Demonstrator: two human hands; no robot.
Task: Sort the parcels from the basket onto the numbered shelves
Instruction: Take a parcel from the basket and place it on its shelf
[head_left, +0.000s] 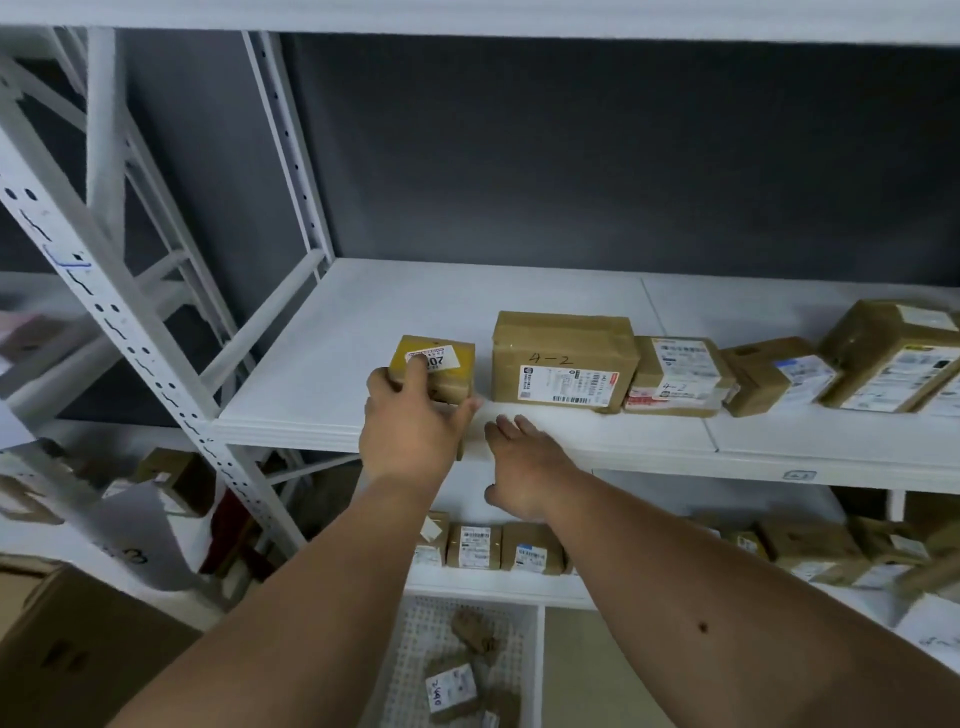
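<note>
The left hand (410, 431) curls its fingers round a small taped cardboard parcel (436, 369) — boxy, yellow-labelled — at the front of the smooth white shelf (332, 364). The right hand (524, 467) hovers beside it, fingers straight, holding nothing. Below sits a perforated white basket (415, 644).

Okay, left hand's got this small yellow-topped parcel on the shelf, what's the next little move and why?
Probably let go. The left hand grips the small parcel, which looks already set down on the shelf, apart from the 4-2 box. The right hand is open and holds nothing, and the basket below holds more parcels.
</note>
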